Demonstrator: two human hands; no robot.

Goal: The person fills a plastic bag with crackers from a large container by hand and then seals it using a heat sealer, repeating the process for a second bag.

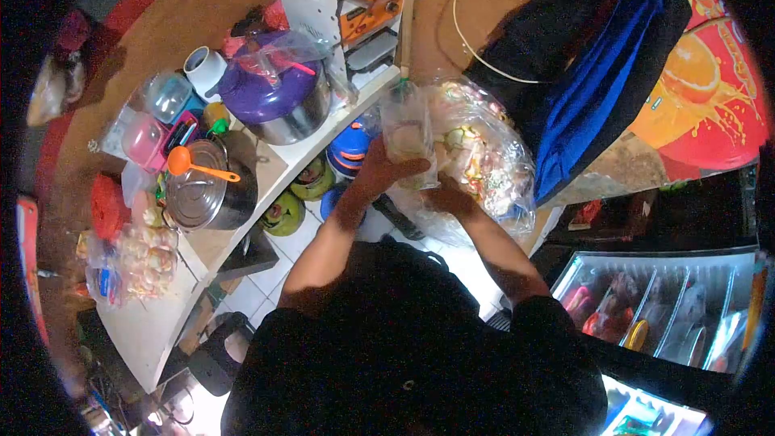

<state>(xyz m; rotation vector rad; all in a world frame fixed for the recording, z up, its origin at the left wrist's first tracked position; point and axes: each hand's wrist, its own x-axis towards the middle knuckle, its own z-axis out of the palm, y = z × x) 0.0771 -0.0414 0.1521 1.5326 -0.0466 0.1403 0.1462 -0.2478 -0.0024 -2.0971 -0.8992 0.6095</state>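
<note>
My left hand (383,165) is wrapped round the lower part of a clear plastic cup or sleeve of cups (406,125), held upright in front of me. Close to its lower end is my right hand (448,196), beside a large clear plastic bag (484,153) filled with small wrapped items. The fingers of the right hand are mostly hidden, and whether they touch the cup or the bag is unclear.
A purple-lidded pot (270,85), a glass-lidded pot (196,186) with an orange ladle (202,164), and a bag of small packets (145,262) stand on the left counter. Behind is a cup-sealing machine (371,16). Blue-black cloth (593,89) lies right.
</note>
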